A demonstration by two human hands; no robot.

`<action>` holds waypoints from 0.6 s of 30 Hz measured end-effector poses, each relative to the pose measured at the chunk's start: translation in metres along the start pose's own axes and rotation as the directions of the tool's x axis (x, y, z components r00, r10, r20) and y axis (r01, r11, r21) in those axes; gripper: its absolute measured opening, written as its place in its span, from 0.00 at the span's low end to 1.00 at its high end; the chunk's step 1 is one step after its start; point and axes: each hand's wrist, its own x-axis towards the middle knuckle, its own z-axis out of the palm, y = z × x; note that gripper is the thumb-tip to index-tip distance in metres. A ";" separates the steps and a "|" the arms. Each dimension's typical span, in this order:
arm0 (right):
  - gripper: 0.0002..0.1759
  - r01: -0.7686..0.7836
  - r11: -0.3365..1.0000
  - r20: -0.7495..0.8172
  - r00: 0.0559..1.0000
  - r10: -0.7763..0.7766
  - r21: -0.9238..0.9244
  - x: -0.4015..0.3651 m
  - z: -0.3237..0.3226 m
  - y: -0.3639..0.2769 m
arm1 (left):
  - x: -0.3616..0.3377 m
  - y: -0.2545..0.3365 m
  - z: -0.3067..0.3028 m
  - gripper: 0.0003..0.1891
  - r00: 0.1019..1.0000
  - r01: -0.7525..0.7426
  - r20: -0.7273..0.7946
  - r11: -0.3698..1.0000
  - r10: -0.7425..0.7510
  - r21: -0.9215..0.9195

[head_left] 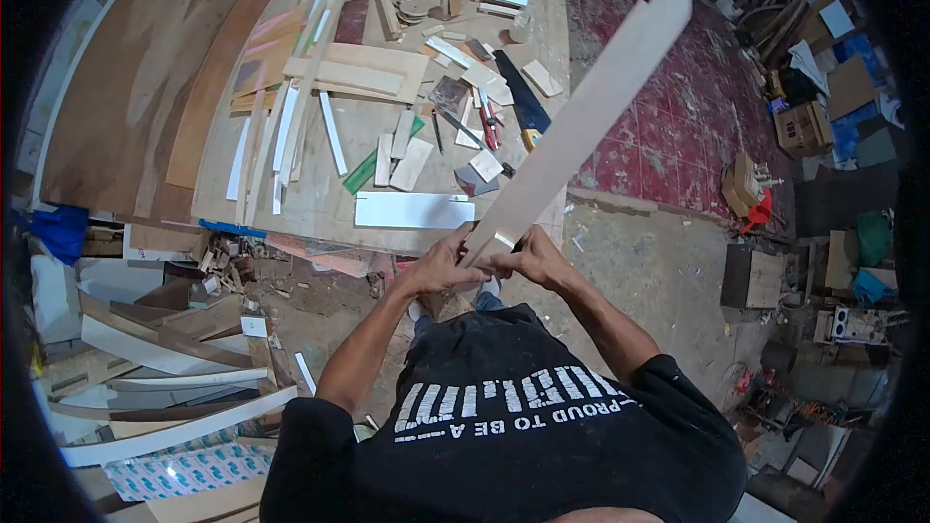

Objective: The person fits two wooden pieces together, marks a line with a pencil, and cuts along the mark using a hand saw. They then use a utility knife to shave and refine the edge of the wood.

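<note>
A long pale wooden board with a rounded far end slants up and to the right from in front of my body. Its near end is in my left hand, whose fingers are closed around it. My right hand is closed at the board's right edge, near that same end. Between my hands a small shiny pale patch shows against the board; I cannot make out what it is. Just beyond my left hand, a white panel lies along the table's near edge.
The worktable holds a hand saw, a red utility knife, a green strip and several wood offcuts. Curved boards pile up on the floor at left. A cardboard box and a dark cabinet stand at right.
</note>
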 end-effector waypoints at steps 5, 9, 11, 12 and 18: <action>0.09 -0.034 0.999 0.230 0.973 0.029 0.017 0.011 0.029 -0.012 | -0.048 0.017 0.007 0.43 0.996 -0.010 -0.091 0.966 -0.014 -0.259; 0.09 -0.056 0.998 0.324 0.945 0.048 0.016 0.021 0.050 -0.024 | -0.078 0.008 0.012 0.37 0.979 -0.037 -0.204 0.952 -0.027 -0.303; 0.08 -0.072 0.997 0.352 0.934 0.065 0.006 0.024 0.060 -0.030 | -0.090 0.011 0.020 0.37 0.946 -0.068 -0.321 0.948 -0.037 -0.311; 0.08 -0.071 0.997 0.361 0.930 0.066 0.001 0.026 0.064 -0.029 | -0.095 0.007 0.023 0.37 0.943 -0.072 -0.330 0.948 -0.037 -0.311; 0.09 -0.058 0.985 0.490 0.862 0.131 -0.161 0.051 0.082 -0.022 | -0.117 -0.008 0.036 0.36 0.868 -0.134 -0.484 0.889 -0.107 -0.437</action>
